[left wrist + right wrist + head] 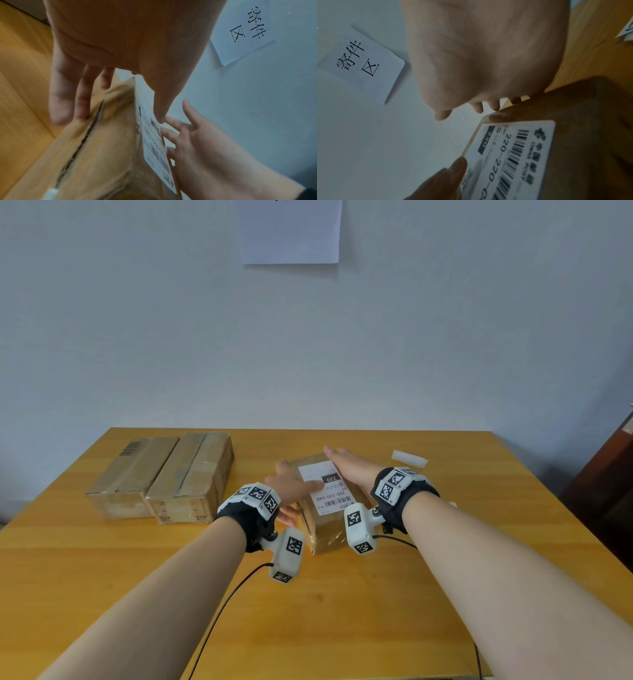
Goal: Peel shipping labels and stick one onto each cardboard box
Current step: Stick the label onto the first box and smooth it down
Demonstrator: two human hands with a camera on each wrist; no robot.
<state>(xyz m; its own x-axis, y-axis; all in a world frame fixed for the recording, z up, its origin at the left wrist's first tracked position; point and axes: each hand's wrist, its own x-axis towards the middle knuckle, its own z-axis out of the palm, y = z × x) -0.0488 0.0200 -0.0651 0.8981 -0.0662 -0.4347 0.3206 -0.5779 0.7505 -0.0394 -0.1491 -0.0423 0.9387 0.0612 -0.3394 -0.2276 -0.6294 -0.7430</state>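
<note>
A small cardboard box [330,534] stands mid-table with a white shipping label [327,491] on its top face. My left hand [291,489] is open at the box's left edge: the thumb [163,102] presses on the label [155,150], and straight fingers [68,97] lie against the box's side [109,155]. My right hand [347,465] lies flat and open over the top's far right part, beside the label [515,155]. Two more taped boxes, one [133,475] beside the other [195,474], sit side by side at the left; no white shipping label shows on them.
A pale strip of label backing [409,458] lies on the wooden table [376,611] behind my right wrist, and more label paper [626,31] shows at the right wrist view's edge. A white paper sign [291,231] hangs on the wall. Dark furniture [606,491] stands at the right.
</note>
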